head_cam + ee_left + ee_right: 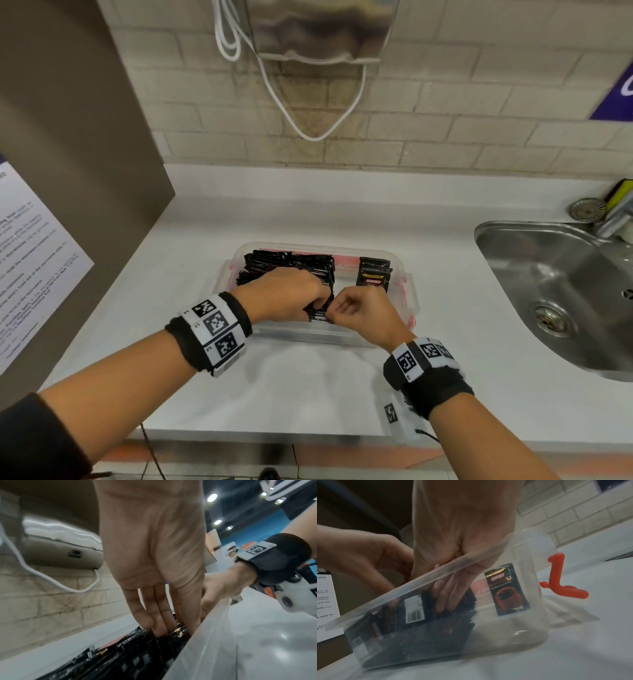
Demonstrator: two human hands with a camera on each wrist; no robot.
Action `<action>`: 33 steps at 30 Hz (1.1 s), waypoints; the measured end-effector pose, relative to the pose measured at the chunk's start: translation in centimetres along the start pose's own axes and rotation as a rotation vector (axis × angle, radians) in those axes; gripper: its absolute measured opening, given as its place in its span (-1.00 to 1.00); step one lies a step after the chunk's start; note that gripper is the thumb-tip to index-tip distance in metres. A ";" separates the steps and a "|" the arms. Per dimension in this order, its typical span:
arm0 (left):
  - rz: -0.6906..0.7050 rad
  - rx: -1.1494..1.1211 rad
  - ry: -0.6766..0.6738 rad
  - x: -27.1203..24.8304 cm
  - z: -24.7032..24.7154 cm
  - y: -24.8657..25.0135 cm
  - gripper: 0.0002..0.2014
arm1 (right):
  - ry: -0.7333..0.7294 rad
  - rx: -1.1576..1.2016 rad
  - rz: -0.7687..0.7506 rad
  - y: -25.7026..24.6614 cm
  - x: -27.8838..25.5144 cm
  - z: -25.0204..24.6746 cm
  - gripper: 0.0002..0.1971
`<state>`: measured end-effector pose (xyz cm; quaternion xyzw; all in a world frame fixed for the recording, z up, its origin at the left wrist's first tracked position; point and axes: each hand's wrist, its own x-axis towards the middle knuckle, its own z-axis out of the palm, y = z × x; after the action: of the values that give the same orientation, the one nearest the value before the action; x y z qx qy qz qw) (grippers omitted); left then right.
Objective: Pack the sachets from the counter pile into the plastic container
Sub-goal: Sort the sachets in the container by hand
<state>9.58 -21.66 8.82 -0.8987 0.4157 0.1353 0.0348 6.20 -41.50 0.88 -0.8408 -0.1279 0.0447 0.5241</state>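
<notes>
A clear plastic container [342,248] with red clips [559,580] stands on the white counter. A dense row of black sachets [291,262] fills its left side, and a few Kopiko sachets [373,277] stand upright at the right. My left hand [317,305] reaches into the container, with a bundle of sachets [137,655] pinched between fingers and thumb against the near wall [205,649]. My right hand [337,313] meets it from the right. Its fingers [447,599] reach down onto the same bundle and pinch its edge. The upright Kopiko sachet [506,592] stands just right of that hand.
A steel sink [496,229] lies to the right, with a sponge [620,195] at its back corner. A metal wall unit [318,31] with a looping white cable [308,130] hangs above. A brown panel [68,137] bearing a paper notice [30,257] bounds the left.
</notes>
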 end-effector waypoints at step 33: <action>-0.032 -0.258 0.018 0.0 -1.7 -3.1 -0.83 | -0.042 0.121 0.142 -1.4 0.6 -0.6 -0.66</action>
<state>12.29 -19.90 10.33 -0.9033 0.3809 0.1790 -0.0829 6.63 -41.24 2.46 -0.8134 -0.0757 0.1070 0.5667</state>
